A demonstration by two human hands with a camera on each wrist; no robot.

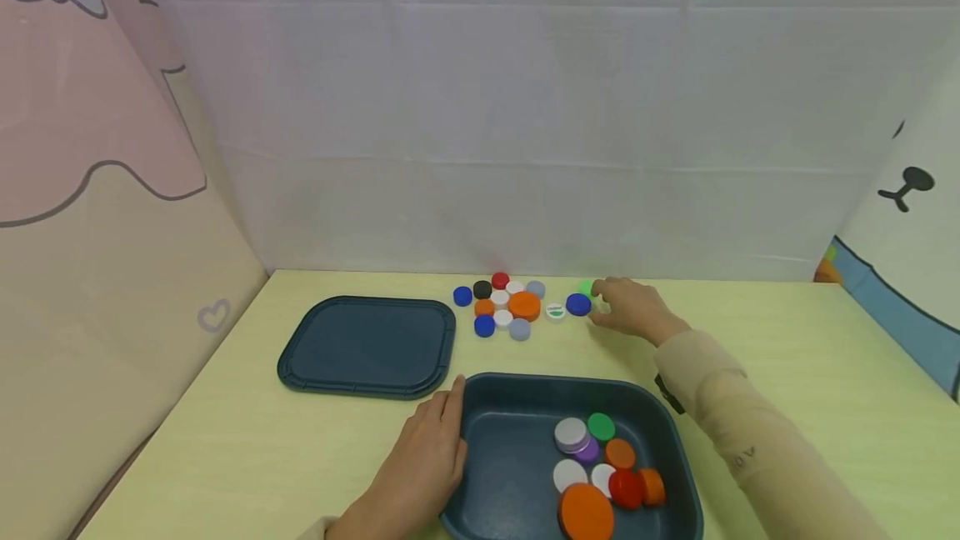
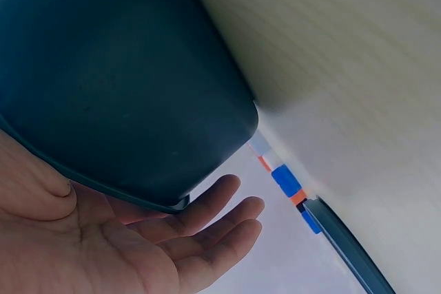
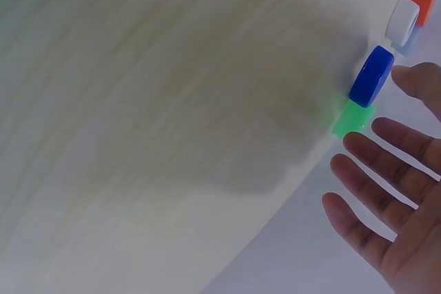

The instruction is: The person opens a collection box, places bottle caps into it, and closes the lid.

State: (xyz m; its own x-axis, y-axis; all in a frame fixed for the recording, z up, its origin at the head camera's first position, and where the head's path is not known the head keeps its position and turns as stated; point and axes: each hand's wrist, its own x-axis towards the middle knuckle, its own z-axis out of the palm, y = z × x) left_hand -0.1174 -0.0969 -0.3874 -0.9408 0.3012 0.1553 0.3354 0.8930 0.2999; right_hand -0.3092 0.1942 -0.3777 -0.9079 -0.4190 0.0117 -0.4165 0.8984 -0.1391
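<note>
My left hand (image 1: 423, 457) rests with loosely straight fingers along the left rim of a dark blue tray (image 1: 551, 377). In the left wrist view, the tray's outer wall (image 2: 138, 87) stands beside my palm. My right hand (image 1: 633, 307) reaches to the far side of the table, thumb and fingers spread apart. Closest to it are a blue bottle cap (image 1: 578, 304) and a bright green cap (image 1: 585, 288), partly hidden by the fingers in the head view. In the right wrist view a gap shows between the fingers and the green cap (image 3: 353, 119).
Left of my right hand lies a cluster of caps, including a large orange cap (image 1: 524, 306) and a white printed cap (image 1: 555, 312). Several caps, such as a red one (image 1: 626, 488), lie inside the tray. A flat dark lid (image 1: 367, 348) sits at the left.
</note>
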